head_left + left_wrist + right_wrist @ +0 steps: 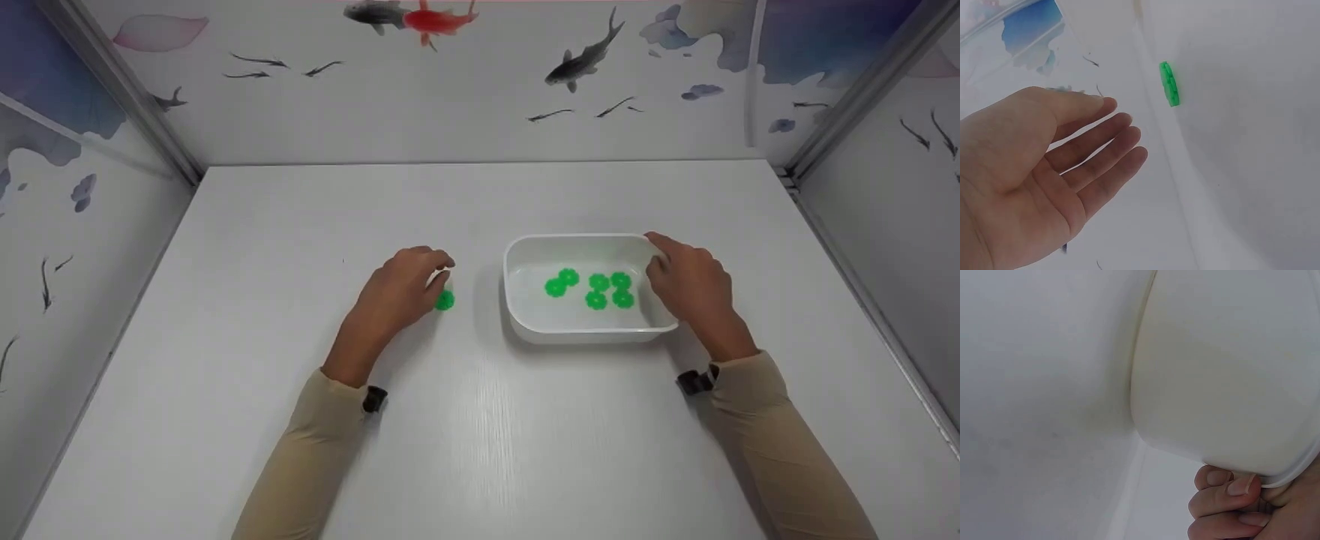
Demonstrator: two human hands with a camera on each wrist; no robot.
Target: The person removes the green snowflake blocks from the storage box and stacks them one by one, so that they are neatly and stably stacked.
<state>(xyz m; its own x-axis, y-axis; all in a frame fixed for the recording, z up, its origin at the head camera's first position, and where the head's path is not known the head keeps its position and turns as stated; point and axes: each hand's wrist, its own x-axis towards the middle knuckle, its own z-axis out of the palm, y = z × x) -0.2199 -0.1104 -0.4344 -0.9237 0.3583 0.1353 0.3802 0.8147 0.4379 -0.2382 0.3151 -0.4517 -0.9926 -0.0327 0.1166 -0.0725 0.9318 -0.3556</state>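
Observation:
A white plastic tub stands on the table with several small green flower-shaped pieces lying inside. At its right end my right hand grips the rim, and the right wrist view shows the curled fingers under that rim. To the left of the tub, my left hand hovers with fingers loosely bent and nothing held. Just by its thumb and fingertips is a green flower piece, partly covered by the hand. From the left wrist, two green pieces lie side by side on the table, apart from the fingertips.
The white table extends around the tub. Behind it rises a white panel painted with fish, and further panels stand at the left and right. Metal posts join the panels at the corners.

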